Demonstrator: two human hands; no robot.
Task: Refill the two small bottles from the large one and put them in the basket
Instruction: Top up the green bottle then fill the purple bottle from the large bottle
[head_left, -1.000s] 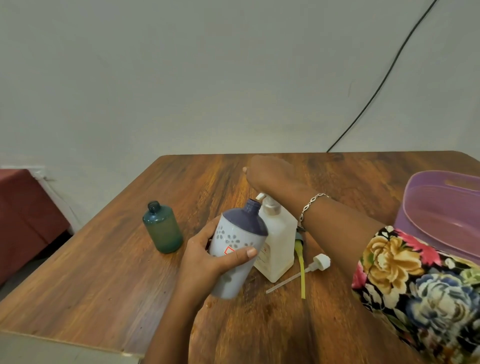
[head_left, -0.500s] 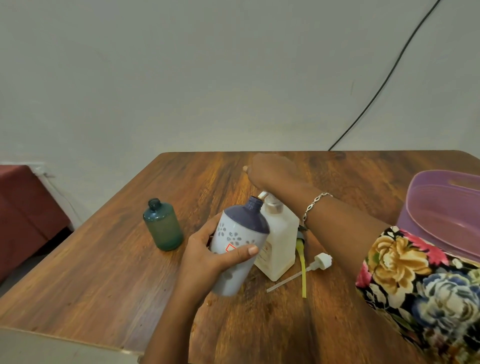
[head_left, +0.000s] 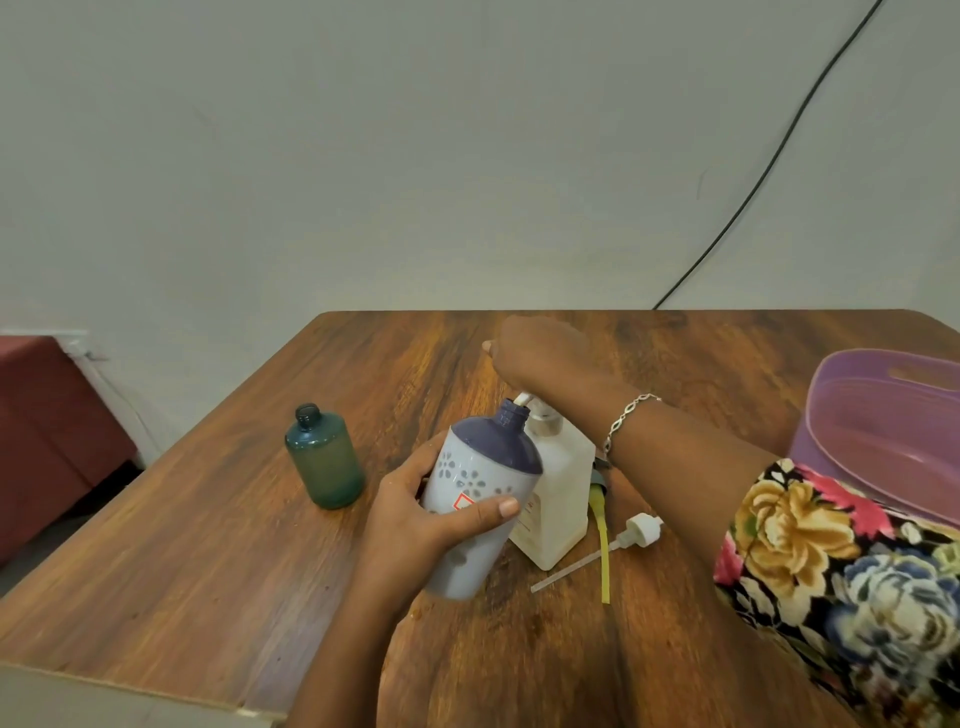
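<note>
Left of your left hand (head_left: 415, 525) a small green bottle (head_left: 324, 457) stands on the table (head_left: 208, 571); that hand wraps the middle of a tilted grey bottle (head_left: 480, 493), probably light, slick plastic, mouth under the large bottle (head_left: 558, 499)'s pump (head_left: 545, 420), which your right hand (head_left: 540, 353) covers, fingers hidden.

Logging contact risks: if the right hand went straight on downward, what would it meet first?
The pump of the large bottle, directly under the right hand. The hand hides the pump's top, so they may already touch.
</note>
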